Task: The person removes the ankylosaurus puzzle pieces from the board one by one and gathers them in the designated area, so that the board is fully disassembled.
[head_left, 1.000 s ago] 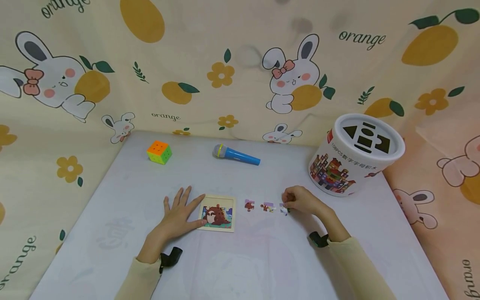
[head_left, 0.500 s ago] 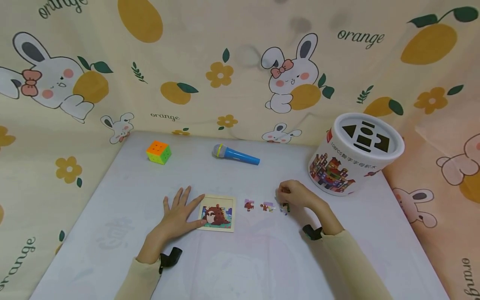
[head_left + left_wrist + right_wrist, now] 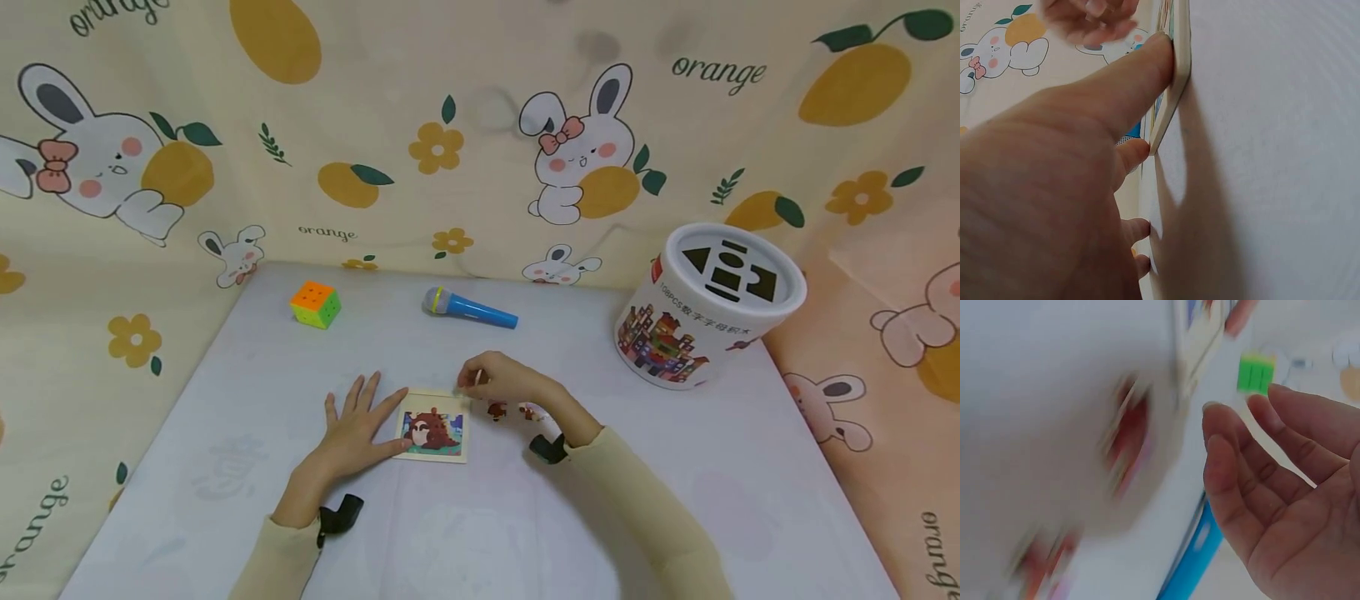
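My left hand (image 3: 352,433) lies spread on the table, its thumb and index finger resting on the left side of a small wooden-framed jigsaw puzzle (image 3: 433,454). The puzzle shows a brown animal; its upper strip is bare board. My right hand (image 3: 502,379) hovers by the frame's upper right corner. In the right wrist view its fingers (image 3: 1229,444) are loosely bent, with nothing seen between them. Two loose puzzle pieces, a left one (image 3: 497,410) and a right one (image 3: 529,412), lie below this hand. My right wrist and forearm cover the spot where a third piece lay.
Toward the back of the table (image 3: 465,533) stand a puzzle cube (image 3: 315,305) and a blue toy microphone (image 3: 480,312). A large white block bucket (image 3: 675,333) is at the back right. A patterned cloth (image 3: 360,100) hangs behind.
My right hand has moved left from the rightmost loose piece to the puzzle's upper right corner. My left hand stays in place on the frame.
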`<action>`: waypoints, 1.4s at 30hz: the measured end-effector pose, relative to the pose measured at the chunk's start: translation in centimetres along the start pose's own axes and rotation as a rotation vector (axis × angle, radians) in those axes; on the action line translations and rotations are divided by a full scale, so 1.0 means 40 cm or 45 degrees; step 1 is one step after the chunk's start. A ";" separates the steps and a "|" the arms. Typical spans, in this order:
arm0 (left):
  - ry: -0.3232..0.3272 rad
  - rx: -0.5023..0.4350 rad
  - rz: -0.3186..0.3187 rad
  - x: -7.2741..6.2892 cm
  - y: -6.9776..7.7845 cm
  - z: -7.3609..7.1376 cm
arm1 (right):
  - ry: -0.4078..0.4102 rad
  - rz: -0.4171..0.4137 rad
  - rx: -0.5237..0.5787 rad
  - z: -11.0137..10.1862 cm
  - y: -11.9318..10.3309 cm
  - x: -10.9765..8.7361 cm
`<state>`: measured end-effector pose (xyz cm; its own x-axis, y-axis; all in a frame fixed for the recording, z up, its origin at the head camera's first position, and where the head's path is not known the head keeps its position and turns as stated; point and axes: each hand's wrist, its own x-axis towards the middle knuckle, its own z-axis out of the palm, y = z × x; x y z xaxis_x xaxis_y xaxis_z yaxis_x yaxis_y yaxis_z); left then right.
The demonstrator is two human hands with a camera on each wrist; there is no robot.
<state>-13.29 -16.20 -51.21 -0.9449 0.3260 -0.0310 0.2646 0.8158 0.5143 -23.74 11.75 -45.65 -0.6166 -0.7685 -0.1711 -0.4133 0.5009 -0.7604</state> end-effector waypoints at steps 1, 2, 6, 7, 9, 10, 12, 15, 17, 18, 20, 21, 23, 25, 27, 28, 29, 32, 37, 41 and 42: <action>-0.001 -0.002 0.000 0.000 -0.001 0.000 | -0.030 -0.021 0.015 0.010 -0.012 0.018; -0.003 -0.005 -0.002 0.000 -0.001 0.000 | -0.057 -0.033 0.029 0.021 -0.024 0.034; -0.019 0.006 -0.007 0.000 -0.004 0.002 | -0.118 -0.060 0.077 0.060 -0.058 0.084; -0.019 0.006 -0.006 -0.001 -0.004 0.002 | -0.119 -0.060 0.086 0.068 -0.064 0.093; -0.019 -0.001 -0.006 -0.002 -0.004 0.001 | -0.107 -0.045 0.092 0.083 -0.071 0.108; -0.018 -0.005 -0.005 -0.003 -0.004 0.000 | -0.096 -0.033 0.087 0.089 -0.073 0.114; -0.015 -0.011 -0.005 -0.005 -0.003 -0.002 | -0.073 0.002 0.088 0.098 -0.077 0.123; -0.006 -0.018 0.005 -0.007 -0.001 -0.004 | -0.031 0.065 0.112 0.110 -0.079 0.130; -0.003 -0.012 0.011 -0.008 -0.001 -0.005 | 0.006 0.106 0.148 0.118 -0.080 0.133; -0.002 -0.012 0.013 -0.008 -0.001 -0.005 | 0.033 0.127 0.164 0.123 -0.081 0.134; -0.002 -0.010 0.018 -0.008 -0.003 -0.003 | 0.087 0.160 0.203 0.136 -0.081 0.135; -0.004 -0.007 0.019 -0.007 -0.004 -0.002 | 0.119 0.183 0.224 0.142 -0.082 0.135; -0.006 -0.005 0.019 -0.005 -0.007 0.000 | 0.183 0.220 0.264 0.155 -0.083 0.134; -0.006 -0.010 0.025 -0.002 -0.009 0.002 | 0.230 0.244 0.273 0.167 -0.084 0.133; -0.006 -0.014 0.027 -0.001 -0.008 0.001 | 0.255 0.262 0.277 0.175 -0.085 0.131; -0.007 -0.013 0.027 -0.001 -0.007 0.001 | 0.260 0.262 0.275 0.177 -0.084 0.131; -0.004 -0.014 0.030 -0.001 -0.006 0.000 | 0.259 0.259 0.272 0.179 -0.082 0.130; -0.006 -0.012 0.030 -0.002 -0.004 -0.002 | 0.237 0.244 0.296 0.181 -0.074 0.128; -0.006 -0.008 0.031 -0.001 -0.008 0.001 | 0.173 0.196 0.300 0.183 -0.062 0.123; -0.001 0.004 0.030 0.000 -0.010 0.002 | 0.136 0.166 0.250 0.182 -0.062 0.121; 0.000 0.004 0.030 -0.001 -0.010 0.002 | 0.132 0.166 0.244 0.182 -0.063 0.121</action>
<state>-13.36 -16.51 -51.50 -0.9383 0.3453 -0.0185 0.2878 0.8094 0.5118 -20.81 3.85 -49.13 -0.7259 -0.6524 -0.2178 -0.1972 0.5007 -0.8428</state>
